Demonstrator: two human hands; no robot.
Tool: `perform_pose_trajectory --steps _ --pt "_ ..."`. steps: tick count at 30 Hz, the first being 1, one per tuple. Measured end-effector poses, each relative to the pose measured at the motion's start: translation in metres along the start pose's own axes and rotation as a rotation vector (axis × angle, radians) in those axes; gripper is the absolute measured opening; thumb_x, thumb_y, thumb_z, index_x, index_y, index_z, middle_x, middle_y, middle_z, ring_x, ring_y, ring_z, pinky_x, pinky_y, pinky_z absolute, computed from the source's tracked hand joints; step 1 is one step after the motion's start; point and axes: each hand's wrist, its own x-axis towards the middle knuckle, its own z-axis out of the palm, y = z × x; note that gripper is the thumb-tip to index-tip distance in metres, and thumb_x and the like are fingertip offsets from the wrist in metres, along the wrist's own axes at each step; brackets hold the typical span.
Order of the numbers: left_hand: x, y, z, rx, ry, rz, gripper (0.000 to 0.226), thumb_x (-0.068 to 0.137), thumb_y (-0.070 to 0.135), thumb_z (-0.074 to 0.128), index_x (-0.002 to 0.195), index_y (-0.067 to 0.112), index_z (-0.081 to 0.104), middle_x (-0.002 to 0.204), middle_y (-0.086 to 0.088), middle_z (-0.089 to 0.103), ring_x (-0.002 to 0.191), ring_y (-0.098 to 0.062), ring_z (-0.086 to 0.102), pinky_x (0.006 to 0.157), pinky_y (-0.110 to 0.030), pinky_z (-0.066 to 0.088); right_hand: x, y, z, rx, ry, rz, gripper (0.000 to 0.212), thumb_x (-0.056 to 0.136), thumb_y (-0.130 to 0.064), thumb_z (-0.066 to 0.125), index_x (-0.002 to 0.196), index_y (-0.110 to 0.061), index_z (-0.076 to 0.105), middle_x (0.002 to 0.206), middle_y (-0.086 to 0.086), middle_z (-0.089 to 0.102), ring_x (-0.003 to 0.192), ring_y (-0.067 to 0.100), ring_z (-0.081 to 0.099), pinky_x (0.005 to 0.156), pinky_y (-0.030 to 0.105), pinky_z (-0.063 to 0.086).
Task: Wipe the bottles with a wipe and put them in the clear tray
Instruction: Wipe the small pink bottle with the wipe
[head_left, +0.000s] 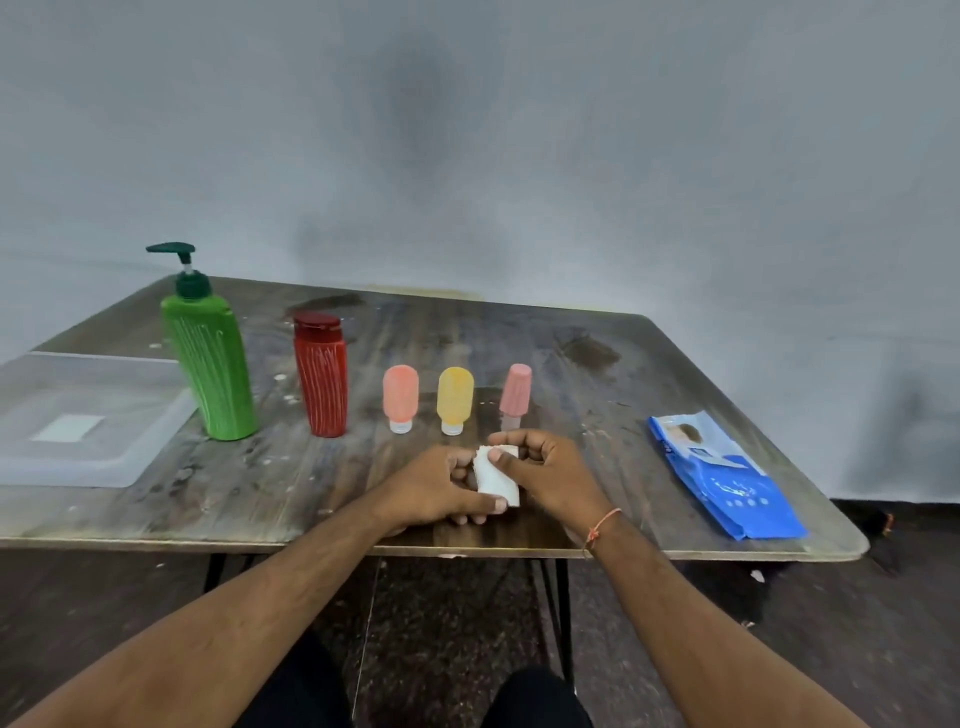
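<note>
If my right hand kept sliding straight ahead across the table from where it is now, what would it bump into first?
Probably the pink bottle with the ribbed cap, standing just beyond the right hand, whose fingers hold the folded white wipe. Depth is hard to judge, but nothing shows between them.

- The left hand (441, 486) and right hand (545, 475) meet, fingers curled, pinching something white.
- Both bare arms reach forward.

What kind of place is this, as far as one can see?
Probably a plain indoor room set up for a simple task, not a kitchen or shop: a worn wooden folding table against a bare grey wall, with only bottles, a clear tray and a blue wipes pack on it.
</note>
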Motion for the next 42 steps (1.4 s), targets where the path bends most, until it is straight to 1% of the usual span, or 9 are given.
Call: perform_pose_trajectory --steps 7,14,19,22,26,30,35,39,42 --pt "0.009 -0.009 -0.005 -0.186 0.146 -0.055 0.022 0.095 0.023 0.078 0.109 0.007 0.074 0.092 -0.015 0.079 0.076 -0.021 0.074 0.055 -0.02 0.054 0.002 0.014 -0.003 0.144 0.014 0.088 0.024 0.099 -0.019 0.077 0.123 -0.016 0.076 0.106 0.011 0.08 0.079 0.016 0.072 0.059 0.026 0.06" --pt "0.016 -0.016 -0.007 -0.337 0.234 -0.051 0.021 0.1 0.02 0.071 0.118 0.01 0.07 0.098 -0.013 0.08 0.082 -0.023 0.076 0.059 -0.024 0.059 0.006 0.016 -0.006 0.21 -0.116 0.109 0.056 0.089 -0.003 0.084 0.138 -0.019 0.062 0.105 0.019 0.08 0.083 0.026 0.075 0.07 0.029 0.064" --pt "0.017 -0.016 -0.007 -0.39 0.327 -0.076 0.018 0.105 0.028 0.062 0.115 0.017 0.073 0.103 -0.014 0.078 0.088 -0.026 0.075 0.067 -0.033 0.063 0.003 0.021 -0.008 0.228 -0.034 0.101 0.039 0.093 0.001 0.078 0.13 -0.013 0.072 0.105 0.012 0.081 0.091 0.025 0.078 0.078 0.029 0.065" --pt "0.017 -0.012 -0.009 -0.409 0.239 -0.06 0.029 0.098 0.033 0.072 0.125 0.022 0.07 0.111 -0.003 0.079 0.099 -0.021 0.077 0.069 -0.031 0.064 0.001 0.022 -0.007 0.179 -0.03 0.072 0.034 0.095 0.002 0.074 0.122 -0.019 0.079 0.106 0.006 0.082 0.096 0.023 0.079 0.078 0.031 0.065" --pt "0.019 -0.016 -0.005 -0.289 0.172 -0.059 0.038 0.089 0.023 0.084 0.125 0.018 0.071 0.102 -0.008 0.08 0.082 -0.016 0.072 0.064 -0.022 0.06 0.001 0.02 -0.006 0.172 -0.005 0.064 0.034 0.099 0.002 0.066 0.122 -0.02 0.08 0.113 0.006 0.081 0.092 0.022 0.077 0.075 0.032 0.064" --pt "0.019 -0.015 -0.002 -0.328 0.234 -0.034 0.032 0.089 0.021 0.084 0.119 0.016 0.073 0.099 -0.011 0.08 0.078 -0.017 0.069 0.065 -0.025 0.059 0.003 0.021 -0.008 0.284 0.04 0.078 0.038 0.093 -0.017 0.081 0.13 -0.016 0.075 0.108 0.012 0.078 0.086 0.023 0.072 0.069 0.031 0.063" --pt "0.021 -0.013 0.003 -0.319 0.267 -0.025 0.032 0.089 0.023 0.083 0.119 0.019 0.072 0.1 -0.005 0.081 0.079 -0.017 0.072 0.064 -0.025 0.059 -0.001 0.015 -0.003 0.119 0.044 0.1 0.028 0.088 -0.024 0.088 0.113 -0.014 0.08 0.1 0.006 0.081 0.078 0.014 0.072 0.066 0.024 0.06" --pt "0.029 -0.01 0.007 -0.26 0.319 -0.055 0.028 0.095 0.03 0.078 0.121 0.022 0.07 0.109 0.002 0.079 0.078 -0.021 0.077 0.063 -0.03 0.061 -0.002 0.019 -0.008 0.402 0.186 0.112 0.016 0.098 -0.009 0.075 0.113 -0.009 0.077 0.109 0.013 0.081 0.092 0.022 0.075 0.068 0.031 0.059" --pt "0.046 -0.012 0.014 -0.139 0.369 -0.063 0.049 0.096 0.032 0.076 0.141 0.021 0.061 0.133 0.01 0.069 0.074 -0.022 0.078 0.064 -0.032 0.063 -0.003 0.018 -0.013 0.599 0.262 0.109 0.015 0.101 -0.001 0.065 0.113 -0.007 0.071 0.108 0.013 0.08 0.095 0.026 0.076 0.072 0.033 0.062"
